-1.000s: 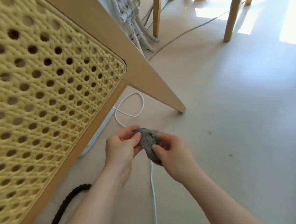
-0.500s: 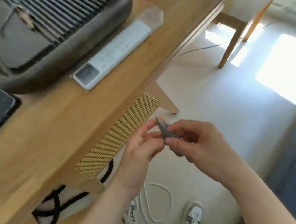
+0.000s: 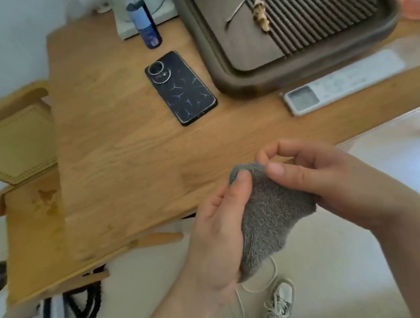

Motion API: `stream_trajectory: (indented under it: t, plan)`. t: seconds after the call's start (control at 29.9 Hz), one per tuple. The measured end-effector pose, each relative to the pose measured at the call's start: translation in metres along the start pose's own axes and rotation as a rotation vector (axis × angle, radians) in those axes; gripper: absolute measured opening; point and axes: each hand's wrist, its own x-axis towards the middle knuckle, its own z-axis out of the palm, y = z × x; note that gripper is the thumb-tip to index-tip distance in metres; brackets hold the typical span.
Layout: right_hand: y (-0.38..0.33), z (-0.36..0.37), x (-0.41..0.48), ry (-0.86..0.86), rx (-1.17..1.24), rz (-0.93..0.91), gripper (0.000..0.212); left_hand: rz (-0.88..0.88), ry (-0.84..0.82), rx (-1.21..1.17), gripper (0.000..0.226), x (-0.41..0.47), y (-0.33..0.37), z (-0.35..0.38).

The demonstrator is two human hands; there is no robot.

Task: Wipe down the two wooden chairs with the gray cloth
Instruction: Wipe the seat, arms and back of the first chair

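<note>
A fuzzy gray cloth hangs between the person's two bare hands, held in the air just off the near edge of a light oak-coloured wooden table and above the pale floor. The left hand grips the cloth from its left side: the thumb presses onto the rounded top corner while the palm and the other fingers lie along and behind the left edge, down to the lower tip. The right hand pinches the upper edge between thumb and forefinger, and the cloth's right corner is tucked under that hand's palm. The two hands are close together, their thumbs almost touching at the top of the cloth, which droops into a rough point below them. A wooden chair with a pale yellow woven cane panel stands at the far left of the view, beside the table and well apart from the cloth and from both hands. On the table lie a black patterned phone, a dark ribbed rectangular tray, a long white remote control and a small blue bottle. Below the hands, a white laced sneaker and a thin white cord show on the floor.
</note>
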Motion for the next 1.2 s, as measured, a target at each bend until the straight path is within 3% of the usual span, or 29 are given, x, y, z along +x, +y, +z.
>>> stream_trajectory:
  t: [0.1,0.3,0.37,0.5,0.67,0.74,0.8,0.87,1.07,1.2]
  plan:
    - [0.004,0.029,0.036,-0.165,0.015,0.046,0.028,-0.006,0.076,-0.129,0.037,0.001,0.025,-0.037]
    - [0.003,0.086,0.096,-0.411,-0.193,0.22,0.031,-0.068,0.219,-0.344,0.056,0.002,0.075,-0.137]
    - [-0.001,0.107,0.118,-0.451,-0.231,0.268,0.035,0.011,0.29,-0.355,0.051,-0.004,0.09,-0.175]
    - [-0.002,0.169,0.153,-0.541,-0.169,0.336,0.021,0.198,0.396,-0.182,0.032,-0.032,0.118,-0.252]
    - [0.039,0.29,0.191,-0.399,0.258,0.214,0.037,0.201,0.547,-0.058,0.026,-0.062,0.133,-0.368]
    - [0.067,0.34,0.212,-0.264,0.394,0.24,0.042,0.161,0.582,0.064,0.039,-0.073,0.137,-0.417]
    - [0.094,0.381,0.232,-0.125,0.561,0.297,0.029,0.115,0.568,0.152,0.048,-0.083,0.137,-0.458]
    - [0.112,0.415,0.251,-0.057,0.659,0.367,0.031,0.054,0.549,0.198,0.049,-0.092,0.133,-0.489]
    - [0.15,0.462,0.285,-0.267,0.471,0.467,0.059,-0.1,0.617,0.225,0.051,-0.109,0.1,-0.552]
    - [0.177,0.482,0.305,-0.299,0.184,0.522,0.061,-0.163,0.701,0.207,0.052,-0.113,0.08,-0.58]
